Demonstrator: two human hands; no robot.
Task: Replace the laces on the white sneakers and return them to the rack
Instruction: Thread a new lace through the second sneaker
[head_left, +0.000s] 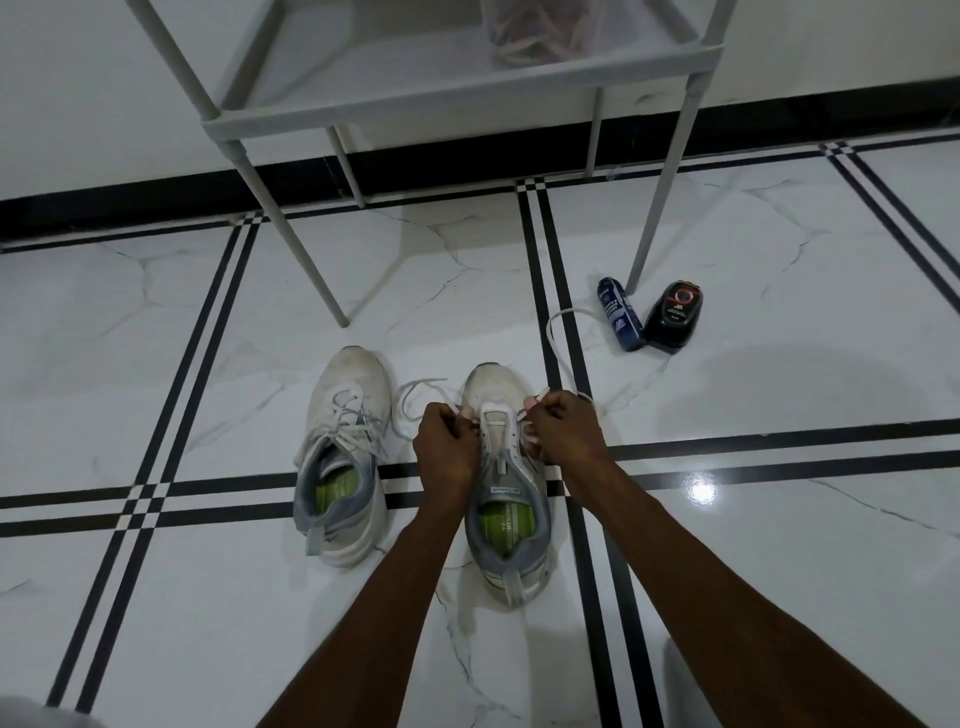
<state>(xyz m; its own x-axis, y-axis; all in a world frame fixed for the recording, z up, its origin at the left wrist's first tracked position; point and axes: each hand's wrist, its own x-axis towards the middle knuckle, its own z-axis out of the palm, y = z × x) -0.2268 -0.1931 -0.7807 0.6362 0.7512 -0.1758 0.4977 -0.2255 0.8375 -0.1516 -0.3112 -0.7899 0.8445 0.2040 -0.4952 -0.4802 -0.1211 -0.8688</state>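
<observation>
Item: right sneaker (506, 499), near centre of tiled floor (156, 338), toe pointing far; one lace bar across lowest eyelets
Left hand (447, 441) and right hand (563, 428): each closed, pinching one end of the lace (551, 332) beside the shoe
Left sneaker (345, 457): just beside, laced
Rack (452, 98): far, no sneakers on it
Step judged: early lacing of second shoe
Next: even the ends, cross and thread the following eyelets
</observation>
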